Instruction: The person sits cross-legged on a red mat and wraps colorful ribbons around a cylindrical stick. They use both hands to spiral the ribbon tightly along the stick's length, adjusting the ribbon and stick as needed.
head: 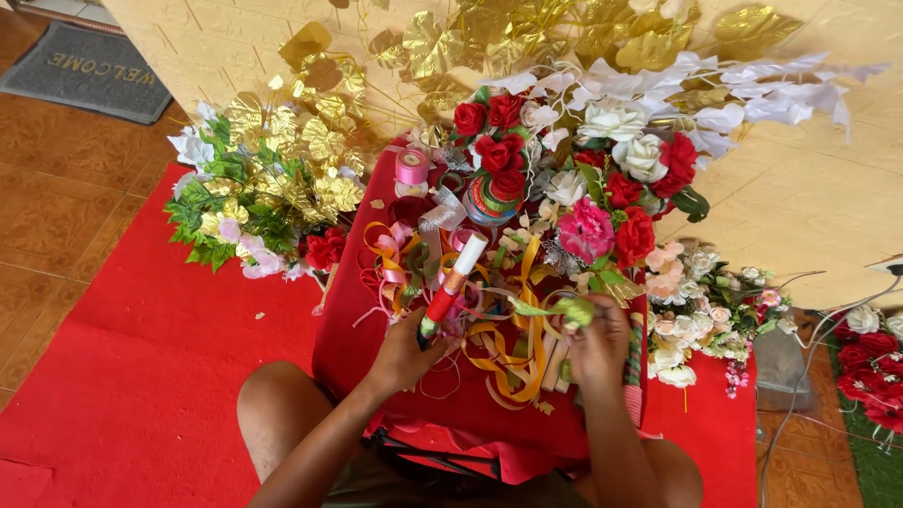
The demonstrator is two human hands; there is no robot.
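Observation:
My left hand (403,356) is shut on the lower end of a stick wrapped in red and green tape with a white tip (453,279), which points up and away from me. My right hand (598,345) pinches a strip of light green tape or leaf (564,309) that runs leftward toward the stick. Both hands hover over a low table covered in red cloth (442,395), above a tangle of orange, pink and gold ribbon offcuts (508,362).
Ribbon spools (412,167) stand at the table's far side. Red, white and pink artificial flowers (602,188) with gold leaves (310,141) crowd the back; more flowers lie at the right (696,310). A red mat (141,376) covers the brown tiled floor.

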